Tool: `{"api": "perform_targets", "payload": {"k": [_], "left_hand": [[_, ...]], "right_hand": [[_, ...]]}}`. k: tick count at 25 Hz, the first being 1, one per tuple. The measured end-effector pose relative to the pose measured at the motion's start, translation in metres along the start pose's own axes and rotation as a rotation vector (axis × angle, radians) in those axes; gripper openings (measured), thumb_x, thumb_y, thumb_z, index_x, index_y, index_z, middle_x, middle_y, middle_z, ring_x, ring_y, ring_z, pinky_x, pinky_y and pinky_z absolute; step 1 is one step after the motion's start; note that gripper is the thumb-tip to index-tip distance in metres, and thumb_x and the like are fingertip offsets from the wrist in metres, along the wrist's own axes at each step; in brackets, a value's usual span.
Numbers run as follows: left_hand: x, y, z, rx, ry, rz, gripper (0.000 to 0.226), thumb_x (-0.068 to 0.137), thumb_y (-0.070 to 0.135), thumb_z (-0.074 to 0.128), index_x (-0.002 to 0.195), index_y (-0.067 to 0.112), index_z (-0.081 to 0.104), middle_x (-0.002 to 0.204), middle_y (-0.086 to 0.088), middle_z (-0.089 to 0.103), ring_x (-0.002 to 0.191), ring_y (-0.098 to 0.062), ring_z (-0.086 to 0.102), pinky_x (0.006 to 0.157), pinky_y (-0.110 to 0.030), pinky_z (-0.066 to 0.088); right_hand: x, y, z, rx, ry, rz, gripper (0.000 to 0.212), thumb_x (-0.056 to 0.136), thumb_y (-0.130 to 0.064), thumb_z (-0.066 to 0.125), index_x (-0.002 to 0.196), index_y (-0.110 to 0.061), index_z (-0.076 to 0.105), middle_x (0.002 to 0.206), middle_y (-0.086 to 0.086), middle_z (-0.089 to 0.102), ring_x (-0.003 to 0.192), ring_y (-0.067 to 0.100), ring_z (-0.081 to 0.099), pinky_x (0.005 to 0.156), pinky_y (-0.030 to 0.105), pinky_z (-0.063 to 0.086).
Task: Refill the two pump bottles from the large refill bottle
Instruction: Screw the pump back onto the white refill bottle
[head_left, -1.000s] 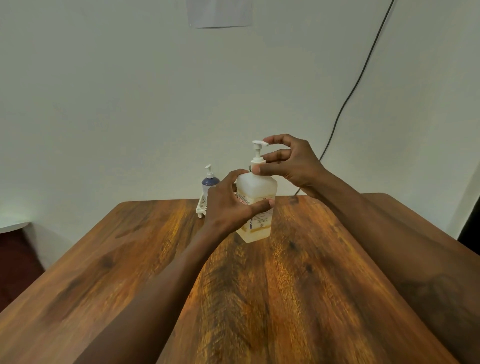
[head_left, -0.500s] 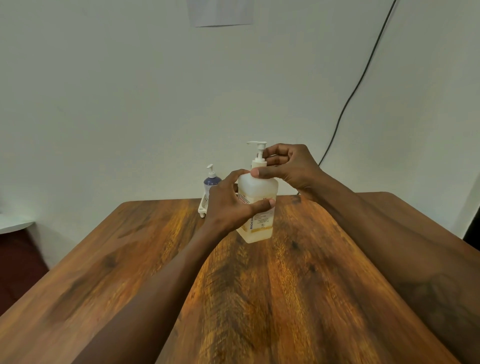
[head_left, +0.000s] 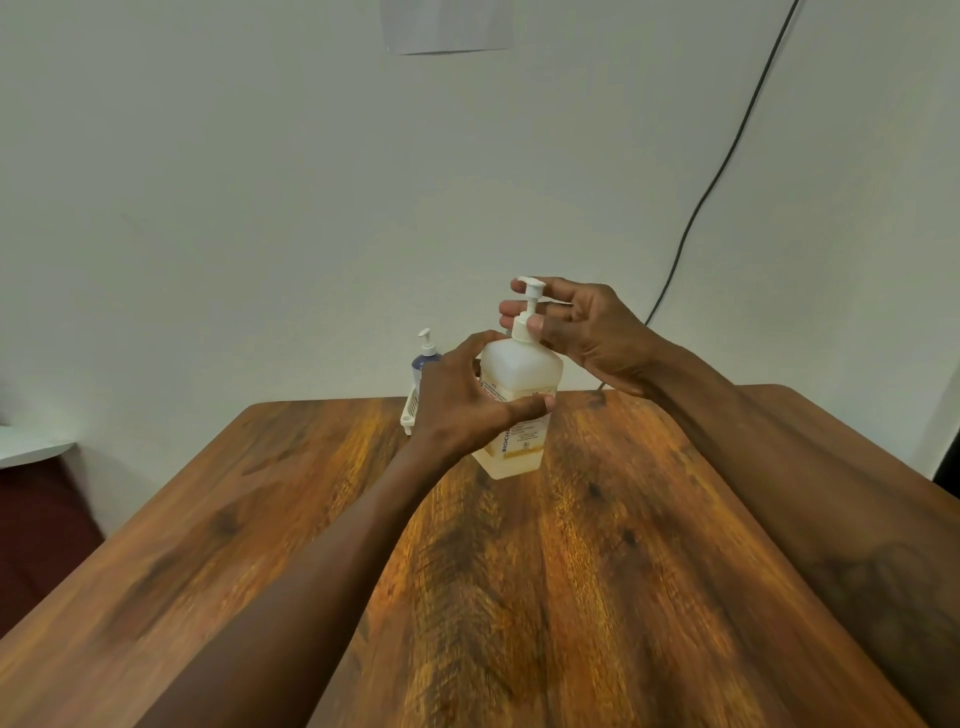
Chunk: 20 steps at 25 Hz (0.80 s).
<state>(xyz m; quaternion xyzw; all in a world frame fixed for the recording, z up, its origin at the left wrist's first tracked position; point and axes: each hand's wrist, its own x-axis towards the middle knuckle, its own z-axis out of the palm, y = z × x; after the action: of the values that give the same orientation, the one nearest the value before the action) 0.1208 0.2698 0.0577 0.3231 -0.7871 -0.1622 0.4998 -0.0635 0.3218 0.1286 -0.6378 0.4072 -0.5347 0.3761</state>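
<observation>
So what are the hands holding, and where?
Both hold the white pump bottle: the left hand grips its body, the right hand pinches its pump at the neck.

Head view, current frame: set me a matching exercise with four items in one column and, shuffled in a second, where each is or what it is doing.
Items:
1. left hand
2. right hand
3. small blue bottle
4. black cable

States:
a. runs down the wall
b. pinches the neck of the pump
c. stands at the far edge of the table
d. grips the body of the large bottle

Pairs: 1-d; 2-b; 3-c; 4-a
</observation>
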Motion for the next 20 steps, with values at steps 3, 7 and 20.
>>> {"api": "perform_targets", "payload": {"k": [3,7,20], "left_hand": [[-0.001,0.006,0.005,-0.007,0.041,-0.008,0.082,0.066,0.061,0.089,0.134,0.026,0.060,0.123,0.009,0.069,0.101,-0.009,0.066,0.076,-0.008,0.051],[-0.003,0.008,0.011,0.010,0.075,0.027,0.085,0.065,0.063,0.088,0.136,0.025,0.061,0.124,0.009,0.070,0.098,-0.002,0.064,0.073,-0.001,0.047],[0.001,-0.004,0.010,-0.004,0.059,-0.015,0.077,0.065,0.062,0.089,0.129,0.027,0.064,0.116,0.015,0.070,0.097,-0.004,0.066,0.072,-0.008,0.053]], "right_hand": [[-0.003,-0.005,0.006,-0.228,0.206,-0.046,0.058,0.078,-0.019,0.087,0.130,-0.015,0.061,0.109,0.003,0.077,0.099,0.011,0.075,0.089,0.034,0.061],[0.002,-0.005,0.021,-0.605,0.531,-0.035,0.073,0.055,-0.057,0.093,0.109,-0.021,0.060,0.085,-0.011,0.068,0.076,0.005,0.067,0.067,0.022,0.055],[0.006,-0.006,0.001,-0.376,0.109,-0.029,0.051,0.084,-0.004,0.080,0.132,-0.010,0.063,0.115,0.002,0.075,0.105,0.009,0.073,0.091,0.028,0.059]]}}
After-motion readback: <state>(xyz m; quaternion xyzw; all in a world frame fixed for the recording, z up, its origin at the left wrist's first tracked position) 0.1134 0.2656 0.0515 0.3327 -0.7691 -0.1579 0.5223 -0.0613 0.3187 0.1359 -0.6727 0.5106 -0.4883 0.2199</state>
